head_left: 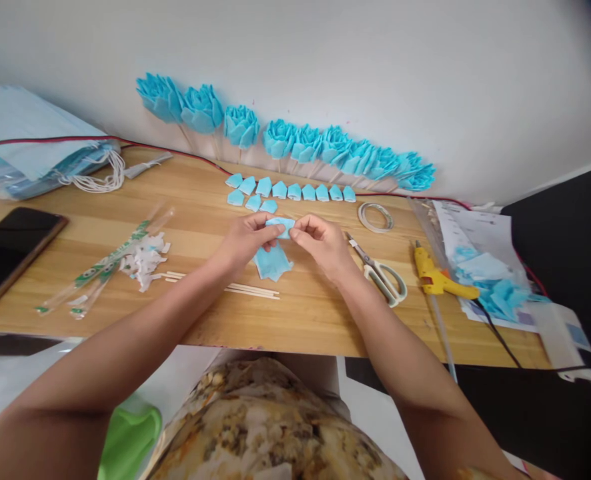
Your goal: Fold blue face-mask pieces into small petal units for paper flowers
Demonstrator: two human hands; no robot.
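Observation:
Between both hands, just above the table, is a small blue fabric piece (281, 225). My left hand (249, 239) pinches its left end, with the thumb across its front. My right hand (320, 241) grips the right end between thumb and fingers. Under the hands lies a larger, uneven blue fabric scrap (272, 263). Beyond them, folded blue petals (279, 190) with pointed tops are set out in two rows. Scissors (379, 270) with pale handles rest to the right of my right hand.
Blue fabric flowers (241, 127) on sticks lean along the wall. On the right are a roll of tape (375, 217), a yellow glue gun (438, 277) and blue scraps (505, 297). To the left lie wooden sticks (250, 291), white scraps (144, 260), plastic wrappers (108, 261) and a phone (13, 250).

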